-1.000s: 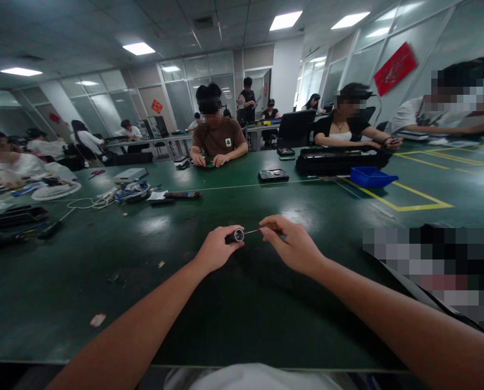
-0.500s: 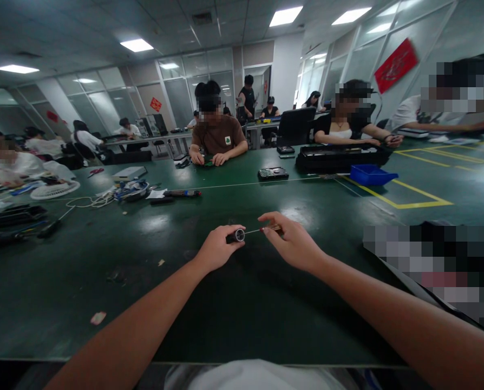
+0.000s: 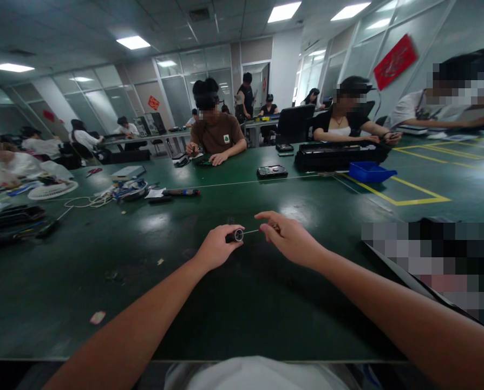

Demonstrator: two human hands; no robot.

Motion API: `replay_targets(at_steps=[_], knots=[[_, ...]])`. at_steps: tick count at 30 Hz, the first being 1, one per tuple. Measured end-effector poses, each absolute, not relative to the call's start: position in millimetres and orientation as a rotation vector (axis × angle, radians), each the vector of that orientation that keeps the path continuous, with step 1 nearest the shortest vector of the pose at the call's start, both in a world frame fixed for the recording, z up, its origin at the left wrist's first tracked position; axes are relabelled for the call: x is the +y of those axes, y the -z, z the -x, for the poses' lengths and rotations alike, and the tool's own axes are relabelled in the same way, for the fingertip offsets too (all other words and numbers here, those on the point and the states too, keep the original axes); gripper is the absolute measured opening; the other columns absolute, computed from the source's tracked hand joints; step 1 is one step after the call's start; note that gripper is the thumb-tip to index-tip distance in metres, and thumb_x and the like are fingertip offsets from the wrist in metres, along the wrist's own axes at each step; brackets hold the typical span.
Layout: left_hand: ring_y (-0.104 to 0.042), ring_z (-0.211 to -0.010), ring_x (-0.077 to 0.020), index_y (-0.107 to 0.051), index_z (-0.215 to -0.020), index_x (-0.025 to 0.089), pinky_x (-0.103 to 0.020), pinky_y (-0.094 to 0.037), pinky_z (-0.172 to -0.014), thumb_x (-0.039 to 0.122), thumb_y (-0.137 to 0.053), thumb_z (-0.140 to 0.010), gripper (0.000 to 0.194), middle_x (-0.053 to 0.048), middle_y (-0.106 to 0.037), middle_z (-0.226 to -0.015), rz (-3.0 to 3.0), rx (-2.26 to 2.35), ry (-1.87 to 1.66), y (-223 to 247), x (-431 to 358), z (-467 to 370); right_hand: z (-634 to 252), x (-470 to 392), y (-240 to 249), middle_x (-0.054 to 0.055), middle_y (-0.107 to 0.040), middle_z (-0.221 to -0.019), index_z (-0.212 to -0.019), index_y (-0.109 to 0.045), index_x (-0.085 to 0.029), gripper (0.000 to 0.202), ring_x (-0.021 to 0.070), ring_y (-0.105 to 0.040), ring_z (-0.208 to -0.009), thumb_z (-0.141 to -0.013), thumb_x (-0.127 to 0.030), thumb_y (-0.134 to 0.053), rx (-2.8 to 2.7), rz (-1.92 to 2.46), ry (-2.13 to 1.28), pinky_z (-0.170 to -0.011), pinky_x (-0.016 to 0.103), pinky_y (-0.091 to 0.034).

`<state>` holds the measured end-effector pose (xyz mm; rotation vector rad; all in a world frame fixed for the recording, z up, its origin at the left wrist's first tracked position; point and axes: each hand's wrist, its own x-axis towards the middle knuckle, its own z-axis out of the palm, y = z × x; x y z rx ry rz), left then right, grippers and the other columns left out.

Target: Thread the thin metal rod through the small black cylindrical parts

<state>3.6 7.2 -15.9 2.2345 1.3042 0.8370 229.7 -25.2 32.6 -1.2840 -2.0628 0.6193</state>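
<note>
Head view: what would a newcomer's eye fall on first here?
Probably the centre: the left grip holds a dark cylinder and the right grip a thin-shafted tool pointing toward it. Farther back at right, a blue tray stands out on the green table, with a red hanging higher up behind.

on the table (image 3: 242, 314): cables (image 3: 130, 190) left, bin (image 3: 371, 173) right
drive (image 3: 272, 171) between them; nearer, cylinder (image 3: 237, 235) in left hand (image 3: 217, 247), screwdriver (image 3: 252, 232) in right hand (image 3: 294, 239).
</note>
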Motion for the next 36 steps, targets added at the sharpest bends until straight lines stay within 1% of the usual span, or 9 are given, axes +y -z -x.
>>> replay_targets(at_steps=[5, 8, 11, 15, 20, 25, 28, 32, 36], knots=[[-0.061, -0.111, -0.0206, -0.069, -0.117, 0.027, -0.036, -0.043, -0.102, 0.018, -0.072, -0.08, 0.038, -0.001, -0.069, -0.118, -2.206, 1.32, -0.892, 15.1, 8.6, -1.0, -228.6, -27.1, -29.7, 0.007, -0.072, -0.101, -0.119, -0.064, -0.019, 0.029, 0.0168, -0.064, -0.078, -0.094, -0.023, -0.048, -2.123, 1.191, -0.6, -0.07, 0.03, -0.046], [-0.061, -0.112, -0.0213, -0.068, -0.118, 0.027, -0.037, -0.043, -0.102, 0.02, -0.072, -0.081, 0.038, -0.002, -0.069, -0.119, -2.21, 1.331, -0.876, 14.0, 8.4, -0.6, -227.7, -27.4, -29.8, 0.008, -0.072, -0.106, -0.119, -0.066, -0.018, 0.031, 0.0187, -0.066, -0.086, -0.096, -0.03, -0.048, -2.104, 1.196, -0.585, -0.075, 0.031, -0.048], [-0.061, -0.112, -0.022, -0.068, -0.118, 0.027, -0.038, -0.043, -0.102, 0.02, -0.071, -0.081, 0.038, -0.002, -0.069, -0.119, -2.234, 1.33, -0.862, 11.7, 7.2, -1.4, -227.3, -26.5, -30.1, 0.006, -0.073, -0.087, -0.127, -0.062, -0.017, 0.041, 0.0178, -0.067, -0.075, -0.101, -0.039, -0.038, -2.03, 1.238, -0.657, -0.069, 0.031, -0.048], [-0.062, -0.108, -0.0222, -0.069, -0.117, 0.027, -0.038, -0.045, -0.099, 0.02, -0.072, -0.081, 0.037, -0.002, -0.07, -0.115, -2.262, 1.327, -0.843, 8.7, 4.8, -3.0, -228.0, -24.8, -31.3, 0.0, -0.065, -0.066, -0.126, -0.061, -0.016, 0.04, 0.0144, -0.06, -0.056, -0.102, -0.035, -0.036, -2.005, 1.324, -0.665, -0.061, 0.029, -0.044], [-0.062, -0.107, -0.0221, -0.069, -0.117, 0.027, -0.038, -0.045, -0.098, 0.02, -0.072, -0.081, 0.037, -0.002, -0.07, -0.113, -2.265, 1.33, -0.832, 9.3, 5.2, -2.7, -229.9, -23.5, -29.8, 0.002, -0.068, -0.078, -0.132, -0.056, -0.02, 0.037, 0.0154, -0.06, -0.062, -0.098, -0.03, -0.046, -2.086, 1.287, -0.607, -0.058, 0.029, -0.042], [-0.062, -0.109, -0.0212, -0.069, -0.116, 0.026, -0.037, -0.043, -0.101, 0.018, -0.072, -0.08, 0.037, -0.003, -0.069, -0.117, -2.238, 1.361, -0.893, 11.9, 9.9, 1.0, -227.4, -21.4, -18.3, 0.009, -0.069, -0.106, -0.13, -0.057, -0.019, 0.04, 0.0203, -0.066, -0.097, -0.09, -0.018, -0.054, -2.09, 1.141, -0.592, -0.086, 0.036, -0.05], [-0.061, -0.11, -0.0212, -0.068, -0.117, 0.026, -0.037, -0.043, -0.101, 0.019, -0.072, -0.081, 0.037, -0.003, -0.069, -0.117, -2.246, 1.348, -0.883, 11.7, 9.8, 2.1, -226.0, -21.6, -15.7, 0.011, -0.067, -0.116, -0.135, -0.054, -0.019, 0.045, 0.0204, -0.067, -0.098, -0.091, -0.025, -0.057, -2.036, 1.166, -0.626, -0.087, 0.036, -0.051], [-0.062, -0.108, -0.0214, -0.068, -0.117, 0.026, -0.037, -0.045, -0.098, 0.019, -0.071, -0.081, 0.037, -0.003, -0.07, -0.114, -2.273, 1.335, -0.866, 8.3, 6.5, 0.7, -227.0, -23.2, -20.8, 0.007, -0.072, -0.094, -0.145, -0.045, -0.018, 0.051, 0.0173, -0.068, -0.075, -0.099, -0.041, -0.044, -1.969, 1.276, -0.743, -0.071, 0.032, -0.051], [-0.062, -0.105, -0.0211, -0.069, -0.116, 0.026, -0.036, -0.046, -0.096, 0.018, -0.072, -0.081, 0.037, -0.002, -0.07, -0.111, -2.272, 1.343, -0.857, 5.3, 4.2, -1.3, -227.8, -23.6, -26.7, 0.001, -0.066, -0.068, -0.14, -0.052, -0.015, 0.047, 0.0152, -0.06, -0.055, -0.102, -0.038, -0.034, -1.99, 1.381, -0.741, -0.059, 0.03, -0.044]])
